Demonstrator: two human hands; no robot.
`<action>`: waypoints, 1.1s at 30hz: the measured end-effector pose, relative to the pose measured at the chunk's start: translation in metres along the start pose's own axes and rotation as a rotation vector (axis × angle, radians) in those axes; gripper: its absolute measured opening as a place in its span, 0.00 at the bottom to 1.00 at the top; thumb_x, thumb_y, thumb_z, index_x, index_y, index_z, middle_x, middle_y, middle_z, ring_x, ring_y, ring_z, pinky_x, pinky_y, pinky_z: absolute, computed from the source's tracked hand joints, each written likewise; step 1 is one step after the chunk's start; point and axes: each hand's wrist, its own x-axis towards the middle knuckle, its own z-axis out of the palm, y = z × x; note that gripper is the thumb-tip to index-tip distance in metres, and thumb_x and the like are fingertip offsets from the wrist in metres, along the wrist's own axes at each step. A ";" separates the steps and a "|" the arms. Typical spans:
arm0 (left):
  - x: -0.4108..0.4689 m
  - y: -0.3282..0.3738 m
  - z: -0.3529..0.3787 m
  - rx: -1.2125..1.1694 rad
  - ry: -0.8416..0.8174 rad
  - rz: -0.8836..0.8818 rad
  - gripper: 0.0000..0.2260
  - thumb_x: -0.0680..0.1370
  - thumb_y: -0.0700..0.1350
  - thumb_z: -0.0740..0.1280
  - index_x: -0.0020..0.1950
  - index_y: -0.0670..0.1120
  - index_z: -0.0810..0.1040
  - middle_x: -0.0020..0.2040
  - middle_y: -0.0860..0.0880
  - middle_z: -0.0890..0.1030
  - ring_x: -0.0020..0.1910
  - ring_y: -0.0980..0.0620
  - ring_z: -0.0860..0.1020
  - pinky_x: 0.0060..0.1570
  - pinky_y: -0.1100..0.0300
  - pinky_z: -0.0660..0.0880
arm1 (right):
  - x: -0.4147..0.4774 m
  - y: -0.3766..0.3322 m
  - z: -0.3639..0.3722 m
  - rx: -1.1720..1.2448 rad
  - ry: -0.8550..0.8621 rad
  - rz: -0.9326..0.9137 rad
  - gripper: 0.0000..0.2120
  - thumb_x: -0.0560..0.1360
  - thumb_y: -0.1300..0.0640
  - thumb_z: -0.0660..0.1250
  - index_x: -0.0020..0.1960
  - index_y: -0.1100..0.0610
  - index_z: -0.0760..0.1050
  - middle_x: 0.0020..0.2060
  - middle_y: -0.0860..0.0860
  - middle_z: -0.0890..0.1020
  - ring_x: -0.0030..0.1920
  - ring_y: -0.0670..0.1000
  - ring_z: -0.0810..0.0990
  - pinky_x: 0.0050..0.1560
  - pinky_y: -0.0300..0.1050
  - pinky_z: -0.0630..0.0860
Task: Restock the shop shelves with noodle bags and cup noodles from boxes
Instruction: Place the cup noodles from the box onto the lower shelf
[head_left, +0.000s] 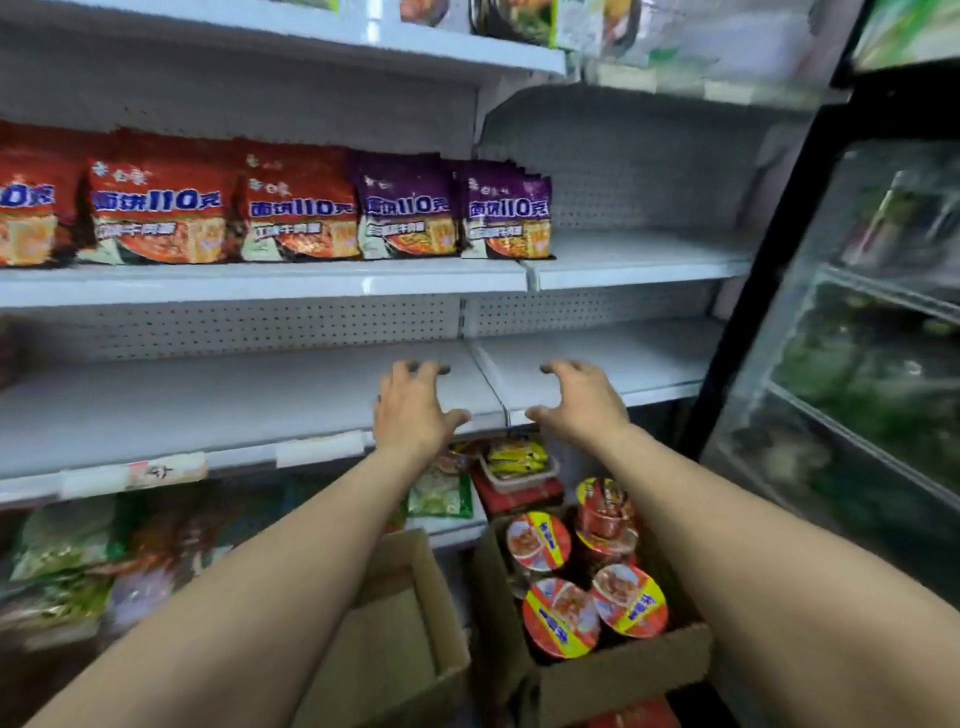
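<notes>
leftmost red noodle bag (23, 208): cut by left edge | bottom-shelf packets (67, 561): blurred | price label (161, 472): unreadable

Red and purple noodle bags (291, 213) stand upright along the far shelf (260, 285). Red-lidded cup noodles (561, 618) fill the near right box (623, 680).

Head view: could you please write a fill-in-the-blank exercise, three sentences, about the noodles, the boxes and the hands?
1. The cup noodles fill the box to the ____ of the other box.
2. The noodle bags right of the red bags are ____.
3. The left hand and right hand hold ____.
Missing words: right; purple; nothing.
</notes>
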 end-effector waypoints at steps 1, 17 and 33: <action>-0.004 0.013 0.011 -0.009 -0.012 0.009 0.28 0.72 0.56 0.74 0.70 0.54 0.71 0.70 0.44 0.68 0.70 0.42 0.64 0.66 0.47 0.68 | -0.005 0.017 -0.005 -0.005 0.002 0.014 0.33 0.73 0.44 0.74 0.74 0.50 0.67 0.72 0.54 0.70 0.73 0.57 0.65 0.69 0.51 0.69; -0.022 0.071 0.205 0.050 -0.344 0.062 0.30 0.71 0.56 0.75 0.71 0.52 0.71 0.70 0.43 0.68 0.68 0.40 0.64 0.66 0.48 0.66 | -0.036 0.217 0.062 0.063 -0.143 0.347 0.34 0.73 0.44 0.74 0.74 0.52 0.67 0.67 0.55 0.76 0.68 0.57 0.72 0.63 0.50 0.71; -0.028 0.027 0.426 -0.067 -0.824 -0.039 0.28 0.69 0.58 0.76 0.67 0.55 0.75 0.53 0.45 0.79 0.62 0.42 0.70 0.58 0.53 0.70 | -0.019 0.354 0.233 0.197 -0.454 0.667 0.31 0.72 0.45 0.75 0.71 0.55 0.72 0.66 0.54 0.79 0.66 0.56 0.77 0.64 0.50 0.74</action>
